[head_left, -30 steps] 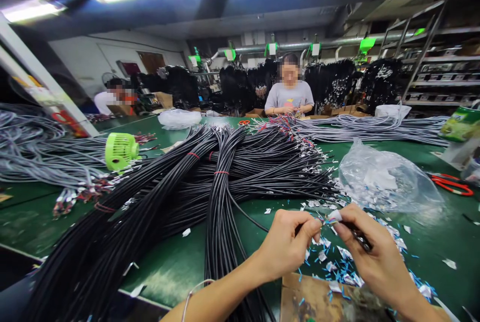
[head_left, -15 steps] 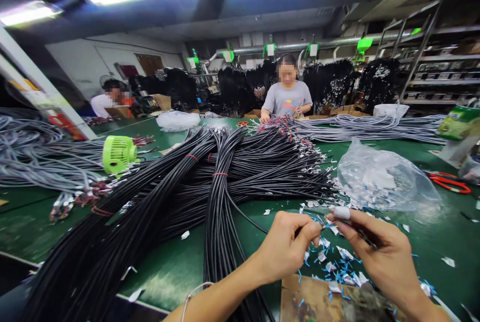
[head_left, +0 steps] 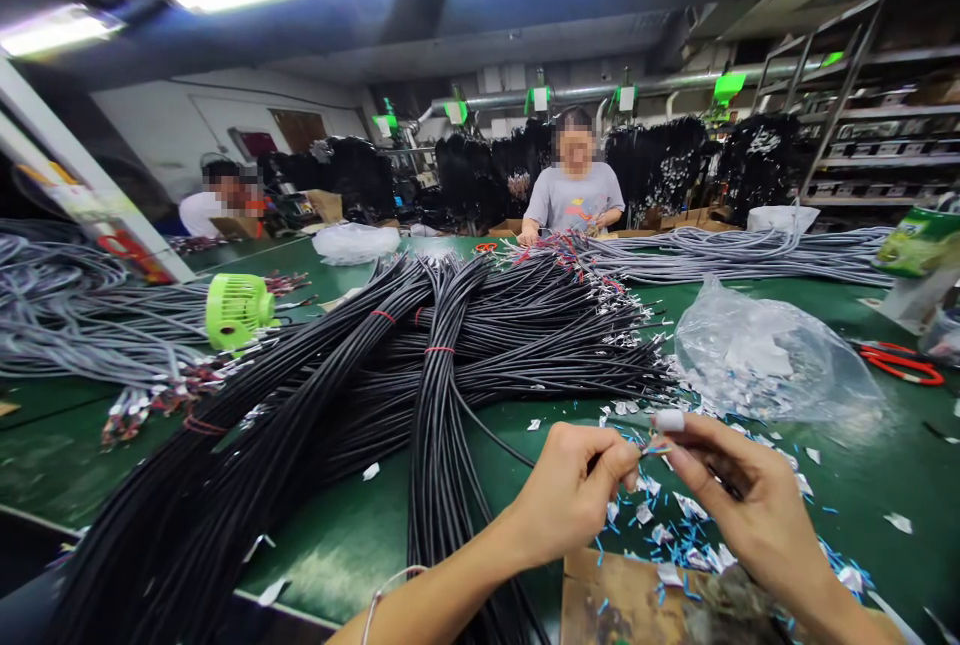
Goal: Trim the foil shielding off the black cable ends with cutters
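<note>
My left hand [head_left: 577, 490] is closed in a pinch around the end of a black cable [head_left: 495, 432], which runs back to the bundle on its left. Thin coloured wires [head_left: 657, 447] fan out of that end between my two hands. My right hand [head_left: 757, 500] has its thumb and forefinger at these wires, pinching them. A white finger cover [head_left: 670, 421] sits on its forefinger. Below the hands, blue wire clippings [head_left: 686, 530] and scraps of foil [head_left: 690, 506] are scattered over the green table [head_left: 322, 560].
Tied bundles of black cables [head_left: 360, 365] cover the middle and left. A clear plastic bag [head_left: 780, 350], red-handled scissors [head_left: 900, 363] and a stained board [head_left: 600, 600] lie on the right. Beyond are a green fan [head_left: 238, 310], grey cables [head_left: 712, 255] and a co-worker [head_left: 576, 195].
My right fingers have shifted slightly, and more of the coloured wires shows between the hands. The left hand keeps its pinch on the cable in nearly the same place.
</note>
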`<action>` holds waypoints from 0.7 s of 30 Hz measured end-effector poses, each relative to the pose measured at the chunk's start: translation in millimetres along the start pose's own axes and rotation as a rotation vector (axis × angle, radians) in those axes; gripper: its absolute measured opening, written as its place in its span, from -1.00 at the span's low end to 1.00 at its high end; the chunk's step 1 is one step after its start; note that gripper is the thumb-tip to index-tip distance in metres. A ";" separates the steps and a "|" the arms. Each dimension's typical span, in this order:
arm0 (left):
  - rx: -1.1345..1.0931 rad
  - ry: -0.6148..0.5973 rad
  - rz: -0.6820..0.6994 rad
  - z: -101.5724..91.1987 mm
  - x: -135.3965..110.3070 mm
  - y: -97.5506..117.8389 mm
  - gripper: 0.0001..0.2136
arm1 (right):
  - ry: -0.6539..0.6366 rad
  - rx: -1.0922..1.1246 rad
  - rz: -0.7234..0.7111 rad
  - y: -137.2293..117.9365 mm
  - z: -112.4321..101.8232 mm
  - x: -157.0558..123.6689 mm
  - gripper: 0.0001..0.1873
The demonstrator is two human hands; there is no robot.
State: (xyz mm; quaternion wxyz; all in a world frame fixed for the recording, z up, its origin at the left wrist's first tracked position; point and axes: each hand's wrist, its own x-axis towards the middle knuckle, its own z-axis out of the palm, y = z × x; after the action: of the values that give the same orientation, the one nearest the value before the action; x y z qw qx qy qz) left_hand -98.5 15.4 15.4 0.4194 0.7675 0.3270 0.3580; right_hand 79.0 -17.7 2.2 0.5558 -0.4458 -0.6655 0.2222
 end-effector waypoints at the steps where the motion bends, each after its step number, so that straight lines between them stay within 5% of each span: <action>1: -0.005 -0.003 0.001 -0.1 -0.1 -0.2 -0.63 | 0.000 0.040 0.046 -0.6 -0.1 0.6 -0.82; 8: -0.020 -0.025 0.005 0.0 0.2 -0.5 -0.62 | 0.081 0.212 0.212 -8.0 2.7 -1.8 -0.80; 21: 0.019 0.035 0.029 0.8 -0.5 1.4 -0.64 | 0.025 0.223 0.175 -3.0 2.0 0.6 -0.77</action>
State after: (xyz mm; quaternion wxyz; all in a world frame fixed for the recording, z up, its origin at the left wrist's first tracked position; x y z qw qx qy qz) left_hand -97.8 14.1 16.1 0.4010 0.7697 0.3264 0.3743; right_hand 76.1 -18.3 4.3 0.5885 -0.4403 -0.5884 0.3369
